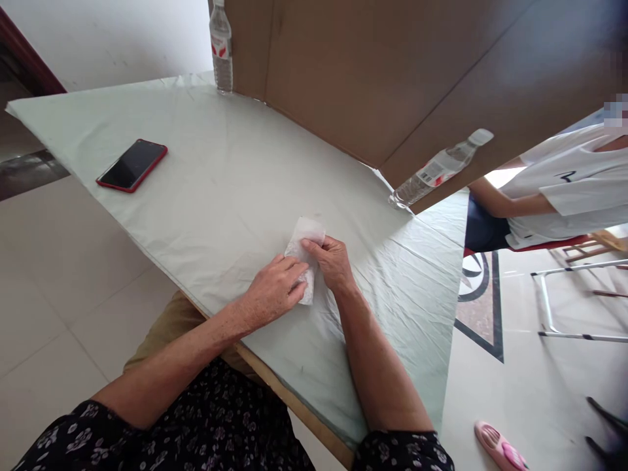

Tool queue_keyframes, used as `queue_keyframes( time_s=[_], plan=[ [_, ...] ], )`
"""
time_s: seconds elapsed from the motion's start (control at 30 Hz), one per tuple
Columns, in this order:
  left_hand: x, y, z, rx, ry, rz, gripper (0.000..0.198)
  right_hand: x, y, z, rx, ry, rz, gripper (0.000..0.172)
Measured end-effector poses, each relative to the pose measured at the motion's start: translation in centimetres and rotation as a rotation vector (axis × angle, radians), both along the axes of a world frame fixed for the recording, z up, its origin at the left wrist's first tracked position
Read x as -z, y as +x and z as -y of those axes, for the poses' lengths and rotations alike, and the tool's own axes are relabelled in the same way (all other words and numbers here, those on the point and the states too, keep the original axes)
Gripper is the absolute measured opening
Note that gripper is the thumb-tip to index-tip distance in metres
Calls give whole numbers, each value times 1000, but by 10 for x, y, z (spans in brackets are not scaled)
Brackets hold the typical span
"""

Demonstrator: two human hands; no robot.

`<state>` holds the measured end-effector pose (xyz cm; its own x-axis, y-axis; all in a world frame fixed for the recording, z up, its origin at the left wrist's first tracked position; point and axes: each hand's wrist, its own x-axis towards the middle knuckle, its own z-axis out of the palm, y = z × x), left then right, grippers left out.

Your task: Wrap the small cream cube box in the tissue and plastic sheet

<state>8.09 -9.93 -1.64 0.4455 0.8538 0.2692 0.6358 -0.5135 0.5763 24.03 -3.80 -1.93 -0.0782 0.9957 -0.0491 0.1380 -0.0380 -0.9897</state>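
A white, slightly crinkled strip, perhaps folded tissue or a soft packet, is between my hands just over the cloth-covered table. My right hand pinches its right edge near the top, thumb on the upper face. Across its lower left part lies my left hand, fingers curled over it and covering some of the surface. The strip's lower end shows below the left fingers.
A phone with a red case lies at the left. A brown cardboard panel stands across the back, with one water bottle at its left and another bottle at its right. A seated person is beyond it.
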Motion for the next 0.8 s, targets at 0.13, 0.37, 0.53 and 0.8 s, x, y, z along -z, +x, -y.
queue_keyframes(
  time_s=[0.13, 0.37, 0.53, 0.8],
  plan=[
    [5, 0, 4, -96, -22, 126, 18, -8, 2, 15, -60, 46, 1, 22],
    [12, 0, 7, -338, -31, 251, 49, -5, 9, 45, -167, 323, 132, 16],
    [10, -8, -3, -153, -104, 265, 50, 4, 19, 62, -176, 425, 325, 19],
    [12, -11, -3, -75, -76, 345, 14, 17, 30, 83, -255, 627, 463, 43]
  ],
)
